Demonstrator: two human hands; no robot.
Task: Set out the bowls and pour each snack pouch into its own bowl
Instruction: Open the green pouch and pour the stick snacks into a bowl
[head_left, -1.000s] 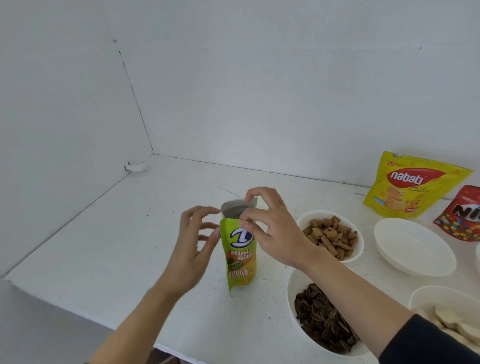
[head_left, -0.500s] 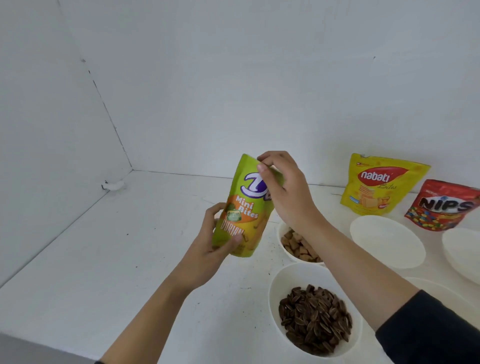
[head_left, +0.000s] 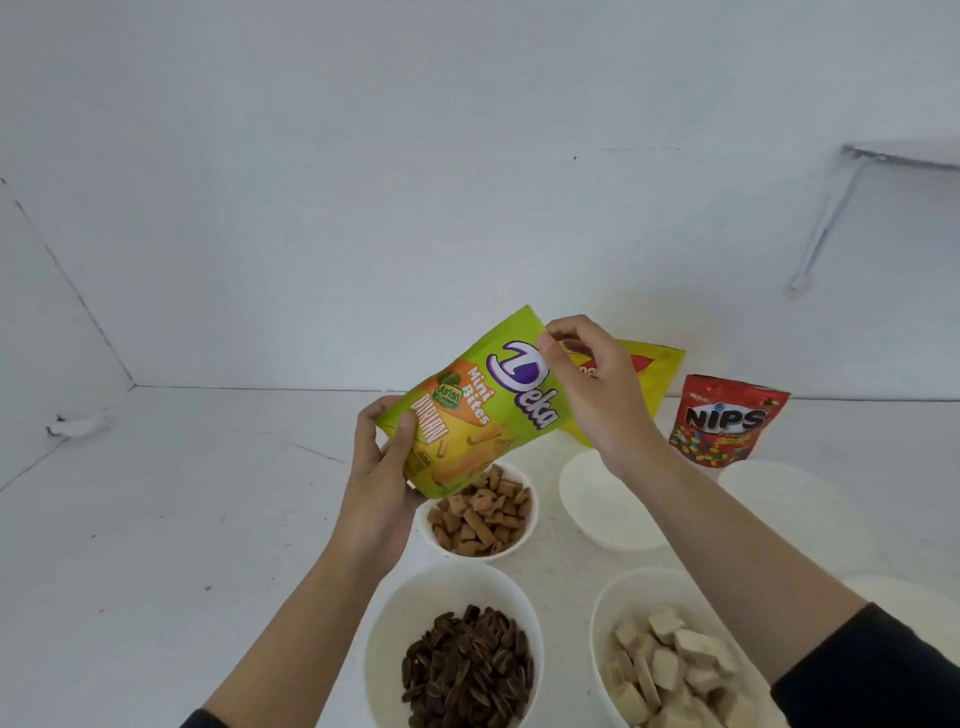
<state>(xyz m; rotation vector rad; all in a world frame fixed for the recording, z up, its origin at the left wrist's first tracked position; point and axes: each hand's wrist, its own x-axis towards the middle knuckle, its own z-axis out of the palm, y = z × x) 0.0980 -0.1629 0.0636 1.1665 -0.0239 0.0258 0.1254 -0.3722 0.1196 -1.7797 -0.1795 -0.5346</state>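
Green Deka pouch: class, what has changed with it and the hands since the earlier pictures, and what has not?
The green pouch left the table: it now hangs tilted above the bowl of brown bites. The left hand, apart from it before, grips its bottom; the right hand still pinches its top. The yellow pouch and Nips pouch stayed put.

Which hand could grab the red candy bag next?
Probably the right hand: it pinches only the top corner of the green pouch, on the same side as the red NIPS pouch. The left hand grips the bottom of the green pouch, farther away.
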